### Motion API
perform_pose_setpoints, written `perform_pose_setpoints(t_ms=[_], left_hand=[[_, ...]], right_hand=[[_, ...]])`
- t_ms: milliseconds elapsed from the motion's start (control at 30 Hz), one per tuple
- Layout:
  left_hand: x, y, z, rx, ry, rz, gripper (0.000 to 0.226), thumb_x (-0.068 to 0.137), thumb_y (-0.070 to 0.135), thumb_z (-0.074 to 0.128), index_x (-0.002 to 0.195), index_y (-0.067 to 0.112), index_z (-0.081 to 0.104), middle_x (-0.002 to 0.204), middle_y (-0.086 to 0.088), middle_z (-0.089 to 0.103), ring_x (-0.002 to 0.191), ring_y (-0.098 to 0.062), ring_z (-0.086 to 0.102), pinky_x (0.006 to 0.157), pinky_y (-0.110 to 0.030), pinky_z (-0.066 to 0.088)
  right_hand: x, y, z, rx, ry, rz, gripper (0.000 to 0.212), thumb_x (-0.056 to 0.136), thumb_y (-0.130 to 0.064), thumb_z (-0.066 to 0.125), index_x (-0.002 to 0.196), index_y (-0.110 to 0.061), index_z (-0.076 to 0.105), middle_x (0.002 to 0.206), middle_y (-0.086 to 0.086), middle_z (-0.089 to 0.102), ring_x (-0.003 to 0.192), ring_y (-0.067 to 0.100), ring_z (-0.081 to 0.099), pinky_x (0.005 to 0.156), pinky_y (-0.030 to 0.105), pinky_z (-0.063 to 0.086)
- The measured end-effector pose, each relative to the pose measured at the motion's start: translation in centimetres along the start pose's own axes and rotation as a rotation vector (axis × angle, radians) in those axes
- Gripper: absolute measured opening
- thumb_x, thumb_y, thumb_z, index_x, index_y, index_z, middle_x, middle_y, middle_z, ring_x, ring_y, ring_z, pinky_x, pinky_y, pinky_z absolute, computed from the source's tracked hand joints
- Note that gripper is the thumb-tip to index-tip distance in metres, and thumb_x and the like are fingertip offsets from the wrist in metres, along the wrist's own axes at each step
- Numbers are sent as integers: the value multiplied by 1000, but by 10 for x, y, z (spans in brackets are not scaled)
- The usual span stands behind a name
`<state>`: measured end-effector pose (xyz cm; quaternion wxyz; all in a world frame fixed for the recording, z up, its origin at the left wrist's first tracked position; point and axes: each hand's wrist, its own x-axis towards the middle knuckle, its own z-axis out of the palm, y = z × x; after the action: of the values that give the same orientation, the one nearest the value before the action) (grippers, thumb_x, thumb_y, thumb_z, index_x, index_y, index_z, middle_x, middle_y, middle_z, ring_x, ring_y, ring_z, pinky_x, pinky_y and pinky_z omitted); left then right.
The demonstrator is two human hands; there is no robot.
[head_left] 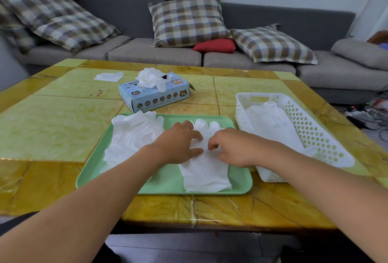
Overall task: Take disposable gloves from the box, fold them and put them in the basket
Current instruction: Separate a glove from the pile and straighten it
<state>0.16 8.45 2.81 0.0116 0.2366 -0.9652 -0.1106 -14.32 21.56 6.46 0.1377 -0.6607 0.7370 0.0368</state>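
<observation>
A white disposable glove [206,171] lies flat on the green tray [168,187], fingers pointing away from me. My left hand [178,143] rests on its left side with curled fingers touching it. My right hand [233,147] sits on its right side, fingertips curled down onto the glove. Whether either hand pinches the material is hard to tell. A second white glove [130,139] lies crumpled on the tray's left. The blue glove box [155,95] stands behind the tray with gloves bulging from its slot. The white perforated basket [315,134] at the right holds folded gloves [270,124].
A loose white glove or tissue [109,76] lies at the table's far left. The yellow-green tiled table [52,126] spreads to the left of the tray. A grey sofa with plaid cushions runs behind the table. Cables lie on the floor at the far right.
</observation>
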Motion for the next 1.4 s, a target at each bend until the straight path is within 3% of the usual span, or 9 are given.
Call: perform_pose_setpoints(t_ms=[500,633,733,867,1000,1100,1200,1300,1400], left_hand=[[3,-11,-2,84,47,-123,81,82,69,63,141,16,47,143,-7,33,129,-28,33,105,-38,37],[-9,-6,-21,-95,182,84,47,79,55,76,115,27,66,111,6,58,98,-12,55,85,-33,50],[-24,4,-27,-283,-61,165,19,81,39,81,92,26,73,79,11,67,73,-6,62,67,-22,51],[-34,8,-20,-302,-312,184,6,88,21,75,93,23,76,84,15,74,76,3,66,69,-10,48],[-36,8,-20,-314,-308,148,24,94,48,63,93,28,75,86,15,73,82,0,65,76,-16,49],[-40,7,-26,-384,-373,105,68,61,88,60,103,36,69,94,15,67,88,-3,63,84,-24,50],[-40,3,-39,-391,-265,158,87,43,83,76,116,38,62,109,16,62,100,-6,60,90,-31,49],[-39,7,-46,-612,82,211,56,61,51,91,103,22,70,98,3,69,90,-21,66,80,-44,53],[-39,26,-56,-1048,265,138,23,79,28,83,93,11,75,93,-10,75,83,-29,71,71,-40,57]], right_hand=[[-20,-3,-2,-70,-143,-131,67,84,-4,66,140,-35,48,132,-10,46,110,17,54,82,35,51],[-34,-2,-5,-128,-172,-223,57,81,-10,74,127,-37,54,125,-13,48,106,13,51,85,37,51],[-31,-9,8,-140,-146,-285,38,87,-23,73,121,-32,60,119,-9,53,105,12,51,84,34,47],[-22,-14,15,-154,-96,-286,27,90,-30,69,117,-27,64,113,-8,55,98,14,52,78,32,45],[-18,-20,23,-152,-86,-247,5,90,-21,63,94,-20,60,102,-1,57,90,23,59,74,39,50],[-19,-16,12,29,-105,-201,7,92,-19,63,93,-13,61,95,4,63,83,22,61,72,39,49],[-23,-11,-19,438,-14,-149,9,95,-17,63,88,-11,66,83,0,65,74,14,59,72,32,49],[-30,-3,-45,907,32,-99,20,96,-9,60,93,11,60,81,11,55,76,20,53,71,30,48],[-35,6,-55,1180,-20,-77,11,97,-11,62,95,0,63,90,14,54,88,28,50,79,34,49]])
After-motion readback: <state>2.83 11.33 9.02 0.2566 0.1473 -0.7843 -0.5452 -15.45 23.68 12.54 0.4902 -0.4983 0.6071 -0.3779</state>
